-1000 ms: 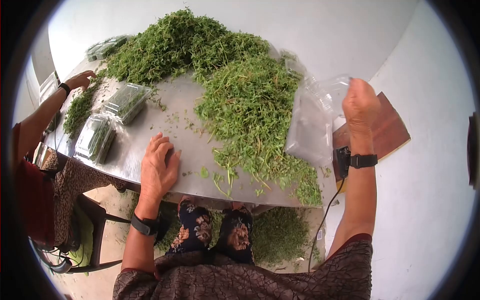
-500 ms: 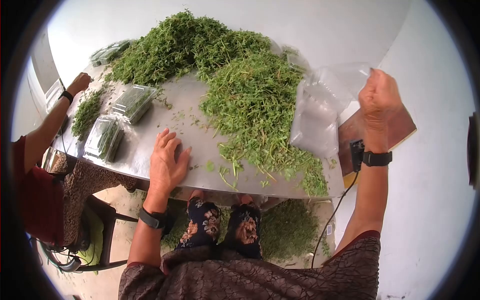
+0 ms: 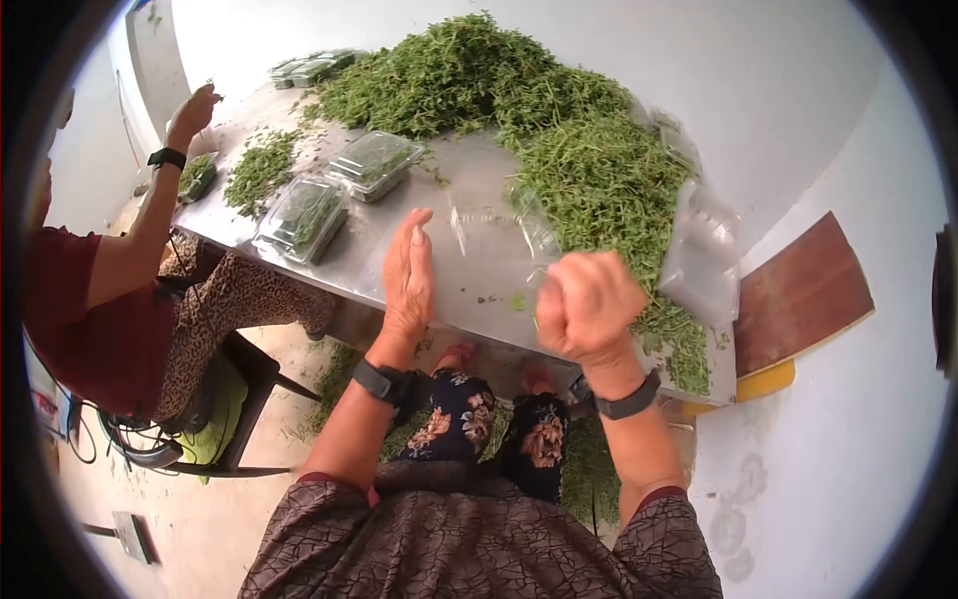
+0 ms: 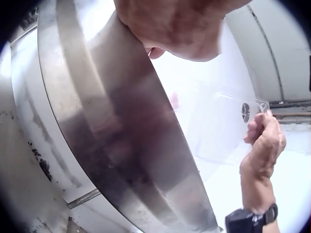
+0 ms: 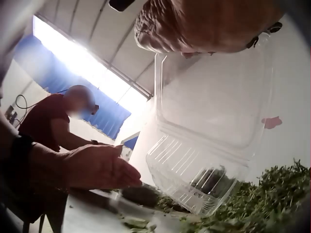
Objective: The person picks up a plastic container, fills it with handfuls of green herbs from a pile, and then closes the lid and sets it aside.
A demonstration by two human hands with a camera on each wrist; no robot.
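My right hand (image 3: 591, 304) pinches a clear plastic clamshell container (image 5: 209, 97) by the edge of its lid. The container hangs opened out, its ribbed base lowest, over the front of the metal table in the right wrist view. To its left, my left hand (image 3: 407, 280) is raised at the table's front edge with fingers straight and palm turned inward, holding nothing. The left wrist view shows the right fingers curled at the lid's corner. Right of the container lies a large heap of green leafy sprigs (image 3: 599, 170).
Two filled clamshell boxes (image 3: 374, 163) sit on the left of the metal table (image 3: 469, 180), near a small pile of sprigs (image 3: 261, 172). Empty clear containers (image 3: 702, 260) lie at the right edge. Another person (image 3: 110, 309) sits at the left. A brown board (image 3: 808, 295) stands on the right.
My right hand has brought the container from the stack at the right across to the front middle. My left hand has lifted from the tabletop and turned edge-on. The view has shifted.
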